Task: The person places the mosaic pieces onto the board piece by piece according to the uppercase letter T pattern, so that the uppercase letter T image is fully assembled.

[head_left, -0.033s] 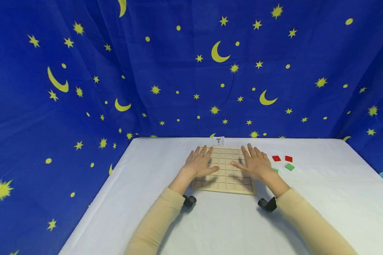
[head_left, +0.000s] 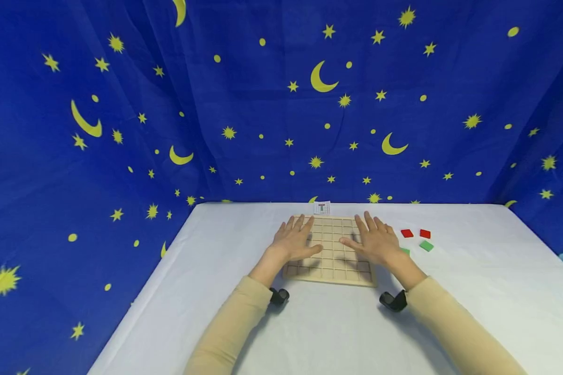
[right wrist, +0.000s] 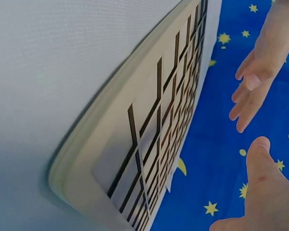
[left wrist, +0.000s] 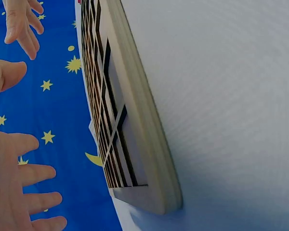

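A square wooden grid board (head_left: 332,253) lies flat on the white table. Over its left side my left hand (head_left: 291,245) is held with fingers spread and nothing in it. My right hand (head_left: 377,244) is spread the same way over the right side, also holding nothing. Both wrist views show a gap between the hands and the board (left wrist: 151,139). Right of my right hand lie two red tiles (head_left: 406,233) and a green tile (head_left: 426,246). Another green tile (head_left: 405,251) is partly hidden by that hand.
A small printed card (head_left: 322,208) with a gridded picture sits behind the board at the table's far edge. A blue cloth (head_left: 262,104) with yellow moons and stars hangs behind and beside the white table (head_left: 328,333). Black wrist devices (head_left: 393,301) sit below both wrists.
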A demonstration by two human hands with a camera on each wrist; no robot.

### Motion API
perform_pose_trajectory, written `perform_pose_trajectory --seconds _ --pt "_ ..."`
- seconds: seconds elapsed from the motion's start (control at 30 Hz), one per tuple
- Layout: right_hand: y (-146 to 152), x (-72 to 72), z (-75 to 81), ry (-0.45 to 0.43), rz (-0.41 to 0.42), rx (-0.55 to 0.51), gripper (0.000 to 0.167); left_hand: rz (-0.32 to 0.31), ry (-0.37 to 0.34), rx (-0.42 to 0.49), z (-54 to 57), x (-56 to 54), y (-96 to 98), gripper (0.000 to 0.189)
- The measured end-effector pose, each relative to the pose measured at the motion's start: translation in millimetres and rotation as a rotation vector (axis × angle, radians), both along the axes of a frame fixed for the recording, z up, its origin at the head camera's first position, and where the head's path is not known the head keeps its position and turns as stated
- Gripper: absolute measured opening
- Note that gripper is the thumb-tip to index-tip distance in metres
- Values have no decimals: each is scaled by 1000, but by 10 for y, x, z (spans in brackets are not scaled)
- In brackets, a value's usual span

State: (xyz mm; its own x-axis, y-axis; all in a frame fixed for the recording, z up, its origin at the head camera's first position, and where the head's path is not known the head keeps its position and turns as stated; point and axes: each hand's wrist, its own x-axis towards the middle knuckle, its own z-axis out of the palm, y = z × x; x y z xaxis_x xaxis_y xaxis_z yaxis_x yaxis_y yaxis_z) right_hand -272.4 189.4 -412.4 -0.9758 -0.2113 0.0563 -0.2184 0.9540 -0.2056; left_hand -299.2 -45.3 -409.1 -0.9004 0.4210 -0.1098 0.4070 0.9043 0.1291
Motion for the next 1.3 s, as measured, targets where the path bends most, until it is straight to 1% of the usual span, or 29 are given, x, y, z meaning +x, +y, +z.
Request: perform_pose_trajectory --seconds 0.1,0.13,0.2,0.3,0.4,0.47,0.53,0.6,0.7,0.77,0.83,0.93,1.0,1.1,1.2,1.3 --pt "-10 -13 -6 16 0 -10 96 -6 -4 18 28 -12 -26 84" --pt "-12 -20 -13 19 1 -19 96 -15 -8 37 36 -16 -42 84" --pt "-16 -24 -21 33 9 -32 96 -33 -14 119 43 -32 -92 82" --pt "-7 -18 -17 58 20 -66 95 -83 1 325 7 -85 -204 74" --pt "26 -11 20 96 39 -153 91 -108 -4 586 -89 -155 -333 60" --pt "57 -11 51 116 52 -242 87 -105 -26 733 -172 -203 -413 54" --pt "91 -16 79 128 58 -333 83 -88 -72 855 -259 -233 -475 52" --pt "136 -23 99 141 59 -419 76 -72 -103 924 -348 -257 -519 51" --pt "217 -22 114 177 52 -508 67 -42 -138 950 -484 -264 -556 53" --pt "276 -18 127 201 52 -552 62 -27 -135 944 -544 -258 -566 54" --pt "329 -14 150 211 47 -585 60 -19 -129 942 -585 -248 -569 55" --pt "407 -13 194 224 27 -621 60 -26 -105 935 -606 -240 -570 58" --pt "464 -6 226 233 5 -639 58 -32 -97 911 -615 -239 -575 57" --pt "579 -3 235 246 -24 -649 56 -32 -98 874 -632 -237 -587 57" --pt "768 -49 152 235 -68 -659 58 -30 -106 862 -640 -229 -598 56" --pt "1059 -229 -84 256 -156 -654 61 -37 -96 860 -638 -239 -604 57"
